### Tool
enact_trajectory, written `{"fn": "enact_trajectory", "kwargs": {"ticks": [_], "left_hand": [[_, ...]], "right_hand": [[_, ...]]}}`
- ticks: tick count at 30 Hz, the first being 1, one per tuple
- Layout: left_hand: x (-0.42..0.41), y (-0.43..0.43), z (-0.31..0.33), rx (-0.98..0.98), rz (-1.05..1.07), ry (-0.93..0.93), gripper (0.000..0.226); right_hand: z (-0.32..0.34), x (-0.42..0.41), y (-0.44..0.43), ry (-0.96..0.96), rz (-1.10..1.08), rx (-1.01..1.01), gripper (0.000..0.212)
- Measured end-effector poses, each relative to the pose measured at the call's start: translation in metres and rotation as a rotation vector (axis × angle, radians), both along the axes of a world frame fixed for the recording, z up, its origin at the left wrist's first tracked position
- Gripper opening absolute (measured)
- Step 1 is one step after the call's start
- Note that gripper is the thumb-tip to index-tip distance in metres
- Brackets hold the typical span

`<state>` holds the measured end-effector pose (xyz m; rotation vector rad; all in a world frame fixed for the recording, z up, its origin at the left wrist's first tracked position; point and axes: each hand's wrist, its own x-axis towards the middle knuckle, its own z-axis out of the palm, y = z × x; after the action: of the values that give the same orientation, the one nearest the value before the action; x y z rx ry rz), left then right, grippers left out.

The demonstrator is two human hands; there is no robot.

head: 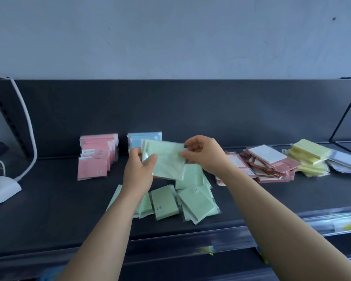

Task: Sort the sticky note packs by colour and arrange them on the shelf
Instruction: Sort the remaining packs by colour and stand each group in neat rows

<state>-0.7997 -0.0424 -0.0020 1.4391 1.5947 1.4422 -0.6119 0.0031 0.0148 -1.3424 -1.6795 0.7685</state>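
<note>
Above the dark shelf (pixel 49 209) I hold a small stack of green sticky note packs (pixel 166 161). My left hand (pixel 139 171) grips its left edge, thumb on top. My right hand (pixel 205 154) pinches its right edge. Below them several loose green packs (pixel 197 201) lie scattered on the shelf. Pink packs (pixel 95 157) stand in a row at the back left. Blue packs (pixel 144 138) stand next to them, partly hidden by the held stack.
A heap of red-and-white packs (pixel 267 165) lies at the right, with yellow packs (pixel 310 157) and pale bluish packs (pixel 344 161) beyond. A white device with a cable (pixel 0 189) sits at the shelf's left end. A clear price rail (pixel 312 224) runs along the front edge.
</note>
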Motion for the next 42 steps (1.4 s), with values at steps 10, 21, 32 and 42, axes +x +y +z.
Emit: {"fn": "enact_trajectory", "kwargs": {"ticks": [10, 21, 32, 42], "left_hand": [[-0.029, 0.001, -0.021, -0.046, 0.134, -0.326, 0.017], [-0.031, 0.001, -0.025, -0.036, 0.129, -0.329, 0.013], [-0.012, 0.004, -0.005, -0.057, -0.099, -0.245, 0.02], [0.003, 0.009, -0.016, -0.096, -0.263, -0.144, 0.015]], "right_hand": [[-0.014, 0.005, 0.0, -0.675, 0.035, -0.364, 0.098], [-0.017, 0.005, -0.002, -0.399, -0.078, -0.197, 0.095], [0.01, 0.009, -0.007, 0.281, 0.079, -0.06, 0.023], [-0.006, 0.007, -0.012, 0.104, -0.07, 0.019, 0.062]]}}
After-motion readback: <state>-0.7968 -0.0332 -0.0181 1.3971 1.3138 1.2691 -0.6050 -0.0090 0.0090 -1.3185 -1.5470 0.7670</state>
